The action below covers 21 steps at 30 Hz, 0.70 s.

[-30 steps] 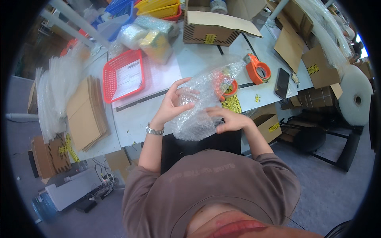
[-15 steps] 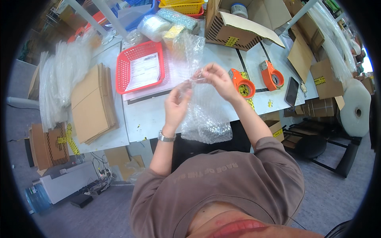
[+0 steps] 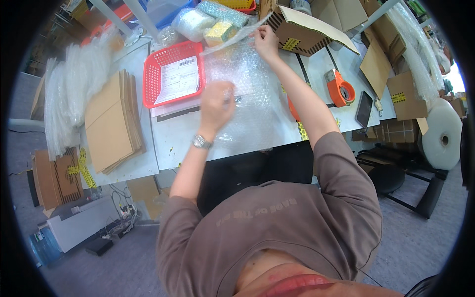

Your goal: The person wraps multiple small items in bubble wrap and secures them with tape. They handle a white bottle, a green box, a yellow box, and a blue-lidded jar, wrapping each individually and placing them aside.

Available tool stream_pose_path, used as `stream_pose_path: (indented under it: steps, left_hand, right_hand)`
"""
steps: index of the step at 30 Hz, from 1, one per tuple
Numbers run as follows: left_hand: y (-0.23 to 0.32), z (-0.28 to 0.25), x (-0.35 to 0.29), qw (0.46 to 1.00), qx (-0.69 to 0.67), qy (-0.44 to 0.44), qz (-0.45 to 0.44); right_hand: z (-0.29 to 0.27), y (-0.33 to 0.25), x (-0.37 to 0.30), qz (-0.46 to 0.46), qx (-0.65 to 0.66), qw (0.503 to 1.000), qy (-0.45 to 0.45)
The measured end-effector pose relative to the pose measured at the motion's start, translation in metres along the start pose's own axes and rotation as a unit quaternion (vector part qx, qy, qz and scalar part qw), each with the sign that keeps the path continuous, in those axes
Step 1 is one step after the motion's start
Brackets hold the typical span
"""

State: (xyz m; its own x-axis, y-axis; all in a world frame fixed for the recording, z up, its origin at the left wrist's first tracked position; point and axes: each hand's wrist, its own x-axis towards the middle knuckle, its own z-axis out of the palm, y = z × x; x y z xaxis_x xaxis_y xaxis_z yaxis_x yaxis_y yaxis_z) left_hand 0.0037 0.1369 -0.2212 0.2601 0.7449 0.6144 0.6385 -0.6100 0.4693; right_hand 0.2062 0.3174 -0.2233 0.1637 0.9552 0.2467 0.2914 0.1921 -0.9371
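Pinching opposite ends of a bubble wrap sheet spread over the white table, the left hand and right hand hold it beside a red basket.

Both arms come up from the lower edge, bare below short sleeves. Left hand is closed in a loose fist, fingers pinched shut, wrist bent slightly, a metal watch just below the grip, elbow bent. Right hand is well beyond and right of the left grip, arm stretched nearly straight, fingers pinched together at the fingertips, knuckles up.
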Motion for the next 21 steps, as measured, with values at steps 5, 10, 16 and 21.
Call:
stream_pose_path:
  steps: [5, 10, 16, 21]
  left_hand:
    - [0.009, 0.054, -0.079, 0.975, 0.112, -0.195, 0.000]
    - [0.011, 0.069, -0.085, 0.966, 0.116, -0.228, -0.027]
    - [0.006, 0.073, -0.086, 0.965, 0.125, -0.229, -0.015]
    - [-0.003, 0.079, -0.087, 0.924, 0.245, -0.295, 0.015]
  right_hand:
    - [0.005, 0.024, -0.032, -0.212, -0.221, 0.944, 0.121]
    - [-0.015, 0.029, -0.148, -0.199, -0.237, 0.949, -0.053]
    - [-0.032, 0.064, -0.196, -0.239, -0.275, 0.918, -0.157]
    - [-0.023, -0.030, -0.219, -0.243, -0.005, 0.852, -0.463]
